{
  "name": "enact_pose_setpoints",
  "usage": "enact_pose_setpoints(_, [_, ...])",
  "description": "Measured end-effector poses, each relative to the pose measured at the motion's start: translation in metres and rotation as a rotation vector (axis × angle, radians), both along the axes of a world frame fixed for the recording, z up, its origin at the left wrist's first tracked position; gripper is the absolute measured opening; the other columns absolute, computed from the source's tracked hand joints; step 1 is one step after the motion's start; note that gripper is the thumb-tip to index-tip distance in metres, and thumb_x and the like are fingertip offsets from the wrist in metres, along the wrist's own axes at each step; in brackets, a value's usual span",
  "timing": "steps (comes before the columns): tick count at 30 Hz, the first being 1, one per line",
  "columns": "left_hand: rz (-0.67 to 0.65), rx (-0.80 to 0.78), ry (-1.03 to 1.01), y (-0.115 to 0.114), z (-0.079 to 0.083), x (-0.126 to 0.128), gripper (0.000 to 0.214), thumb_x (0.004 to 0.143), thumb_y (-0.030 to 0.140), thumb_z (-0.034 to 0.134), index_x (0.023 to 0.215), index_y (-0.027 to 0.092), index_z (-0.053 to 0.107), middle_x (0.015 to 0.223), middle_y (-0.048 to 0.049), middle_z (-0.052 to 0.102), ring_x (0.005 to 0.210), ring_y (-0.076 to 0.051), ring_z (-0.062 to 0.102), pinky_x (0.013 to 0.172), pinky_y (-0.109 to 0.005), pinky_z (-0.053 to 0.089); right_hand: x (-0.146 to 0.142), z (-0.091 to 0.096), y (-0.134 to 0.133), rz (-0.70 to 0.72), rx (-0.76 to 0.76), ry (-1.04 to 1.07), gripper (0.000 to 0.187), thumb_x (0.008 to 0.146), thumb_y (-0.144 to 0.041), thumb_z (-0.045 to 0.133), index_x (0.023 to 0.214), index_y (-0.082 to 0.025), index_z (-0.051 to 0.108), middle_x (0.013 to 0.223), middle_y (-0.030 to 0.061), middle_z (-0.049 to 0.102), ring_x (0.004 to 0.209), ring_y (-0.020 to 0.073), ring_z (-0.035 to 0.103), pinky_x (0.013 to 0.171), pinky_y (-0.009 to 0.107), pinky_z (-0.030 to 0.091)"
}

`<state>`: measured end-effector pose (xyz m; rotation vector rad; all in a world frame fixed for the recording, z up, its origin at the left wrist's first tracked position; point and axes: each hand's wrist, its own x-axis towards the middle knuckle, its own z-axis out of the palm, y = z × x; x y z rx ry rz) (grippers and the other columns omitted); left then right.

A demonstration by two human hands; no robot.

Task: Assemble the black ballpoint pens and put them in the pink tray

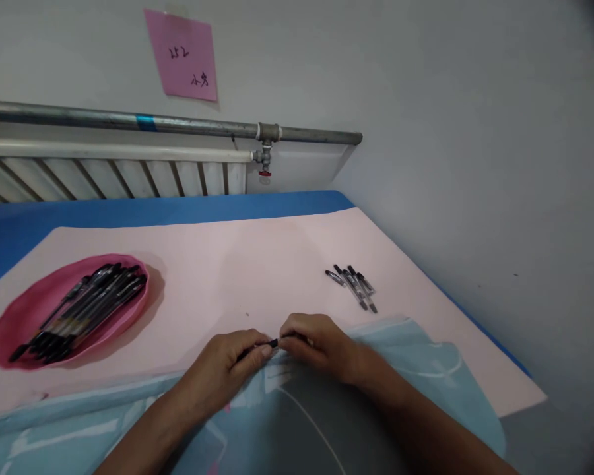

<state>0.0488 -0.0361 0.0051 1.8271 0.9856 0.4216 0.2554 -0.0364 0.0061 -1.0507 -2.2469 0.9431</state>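
Observation:
My left hand [228, 366] and my right hand [317, 343] meet near the front middle of the pink table sheet [257, 264]. Both are closed on one black pen [273, 343], of which only a short dark piece shows between the fingertips. A pink oval tray [10, 323] at the left holds several black pens [84, 307] lying side by side. At the right, a small group of pens [354, 285] lies loose on the sheet, beyond my right hand.
A pale blue cloth [426, 369] covers my lap and the table's front edge. A blue mat [129, 211] shows under the pink sheet at the back. Behind run a metal pipe [129, 121] and a radiator [103, 177]. A pink note [183, 56] hangs on the wall.

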Motion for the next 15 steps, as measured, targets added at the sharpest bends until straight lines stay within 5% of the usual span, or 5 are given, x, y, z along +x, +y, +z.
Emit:
enact_pose_setpoints(4, [-0.009, 0.01, 0.017, -0.0002, 0.0001, 0.0002, 0.031, 0.086, 0.041, 0.039, 0.089, 0.021, 0.063, 0.078, 0.0011, 0.064, 0.07, -0.012, 0.054, 0.064, -0.022, 0.039, -0.0009, -0.0014, -0.001, -0.009, -0.032, -0.054, 0.029, 0.091, -0.032, 0.04, 0.073, -0.014, 0.054, 0.065, -0.0011, 0.05, 0.059, 0.0082, 0.043, 0.056, 0.021, 0.035])
enact_pose_setpoints(9, [-0.009, -0.006, 0.01, -0.0006, -0.0001, 0.0012, 0.031, 0.086, 0.041, 0.039, 0.091, 0.023, 0.064, 0.082, 0.0009, 0.066, 0.074, -0.013, 0.056, 0.066, -0.022, 0.04, -0.0008, 0.0028, -0.0028, 0.019, -0.079, -0.048, 0.02, 0.088, -0.033, 0.046, 0.088, -0.015, 0.055, 0.074, 0.0005, 0.054, 0.064, 0.0091, 0.046, 0.058, 0.02, 0.038])
enact_pose_setpoints(15, [-0.037, 0.01, 0.015, -0.0008, 0.0061, 0.0024, 0.029, 0.087, 0.039, 0.04, 0.091, 0.023, 0.063, 0.083, 0.0007, 0.065, 0.076, -0.013, 0.056, 0.069, -0.022, 0.041, -0.0034, 0.0075, -0.0038, 0.003, -0.127, -0.097, 0.033, 0.091, -0.036, 0.036, 0.073, -0.015, 0.055, 0.064, -0.0015, 0.051, 0.06, 0.0085, 0.045, 0.057, 0.02, 0.037])
